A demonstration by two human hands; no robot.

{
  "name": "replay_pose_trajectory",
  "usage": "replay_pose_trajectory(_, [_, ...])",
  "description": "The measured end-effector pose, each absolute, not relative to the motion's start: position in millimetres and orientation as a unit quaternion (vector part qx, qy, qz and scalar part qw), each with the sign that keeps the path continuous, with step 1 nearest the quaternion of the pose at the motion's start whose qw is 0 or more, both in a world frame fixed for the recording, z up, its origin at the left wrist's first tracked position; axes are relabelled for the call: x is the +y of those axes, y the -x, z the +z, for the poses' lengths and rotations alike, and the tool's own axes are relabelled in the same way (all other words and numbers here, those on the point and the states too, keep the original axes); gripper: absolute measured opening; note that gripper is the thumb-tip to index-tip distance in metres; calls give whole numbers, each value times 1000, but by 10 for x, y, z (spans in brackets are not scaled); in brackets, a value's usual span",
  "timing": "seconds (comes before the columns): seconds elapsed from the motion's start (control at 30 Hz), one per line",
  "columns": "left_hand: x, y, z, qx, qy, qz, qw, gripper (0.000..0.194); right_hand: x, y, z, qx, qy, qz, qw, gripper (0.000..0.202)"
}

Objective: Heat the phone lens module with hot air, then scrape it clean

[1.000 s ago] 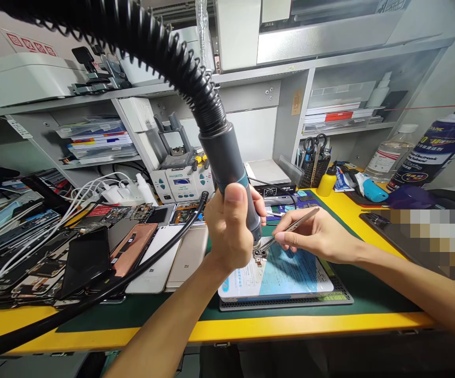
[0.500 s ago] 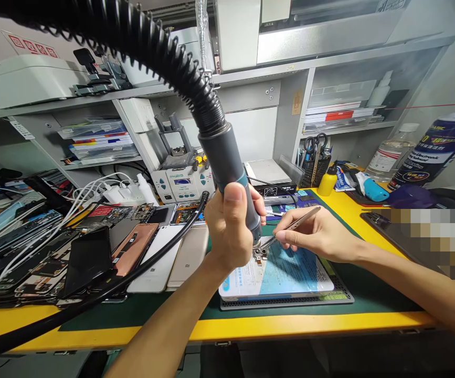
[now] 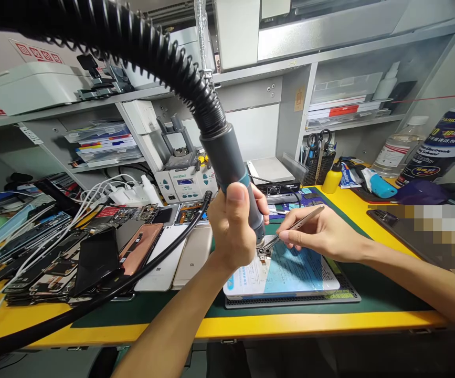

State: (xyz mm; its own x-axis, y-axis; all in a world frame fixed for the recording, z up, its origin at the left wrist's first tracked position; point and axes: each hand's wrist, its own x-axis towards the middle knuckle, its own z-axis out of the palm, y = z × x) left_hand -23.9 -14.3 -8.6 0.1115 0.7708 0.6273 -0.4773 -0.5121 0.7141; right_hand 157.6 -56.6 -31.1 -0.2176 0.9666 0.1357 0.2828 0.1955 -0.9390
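Note:
My left hand [image 3: 233,226] is wrapped round the grey handle of a hot air gun [image 3: 226,155], nozzle pointing down. Just under the nozzle lies a small electronic part [image 3: 265,255], perhaps a phone camera module, partly hidden by the tool. In my right hand [image 3: 321,233], pinched between thumb and fingers, is a pair of tweezers [image 3: 300,223], its tips at the small part. Whether the tips grip it I cannot tell. Beneath is a blue and white printed box [image 3: 302,270], lying on a grey perforated plate [image 3: 290,303] over a green mat [image 3: 384,286].
Phones [image 3: 160,265] and stripped phone parts [image 3: 54,273] crowd the left side. A thick black cable [image 3: 144,272] crosses in front of them. Behind stands a hot air station [image 3: 188,184]. At right are a yellow bottle [image 3: 331,181], a spray can [image 3: 440,147] and a dark phone [image 3: 404,239].
The whole view has shifted slightly, so most things sit a little farther right. Both hands keep their holds, with the nozzle and tweezers still at the small part.

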Motion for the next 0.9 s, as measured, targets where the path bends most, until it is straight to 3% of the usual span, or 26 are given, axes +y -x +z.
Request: replay_pose_trajectory(0.9, [-163,239,-77,139,-584,654,460,65,-524,-1578,-350,-697,451,366,420,17])
